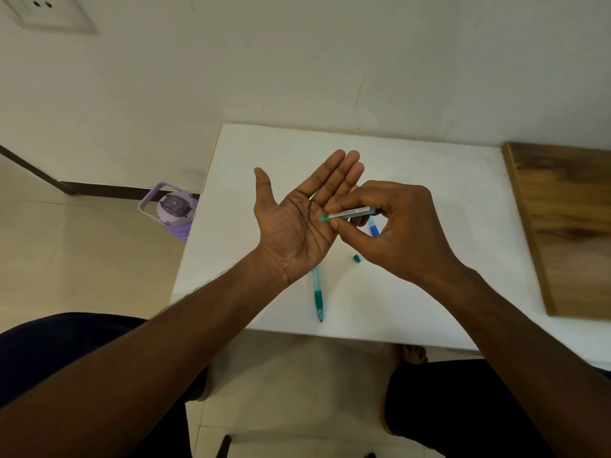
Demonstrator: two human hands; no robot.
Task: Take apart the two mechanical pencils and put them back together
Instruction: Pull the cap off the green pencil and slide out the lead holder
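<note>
While your left hand (294, 223) is lying flat open and empty, your right hand (393, 226) is pinching a light, slick tube (348, 213) over that palm, so keep gripping mid-barrel, as the green pencil (318, 294) and cap (356, 258) are lying on the table (429, 292).

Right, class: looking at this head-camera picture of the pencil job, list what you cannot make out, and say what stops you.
Head view only:
- Blue pencil: mostly hidden behind the right hand; only a short part shows.
- Green pencil: upper end hidden under the left hand.
- Printing on the green tube in the right hand's grip: too small to read.
- Anything tipped into the left palm: none visible, possibly too small.
- Small green cap: too small to identify.
</note>
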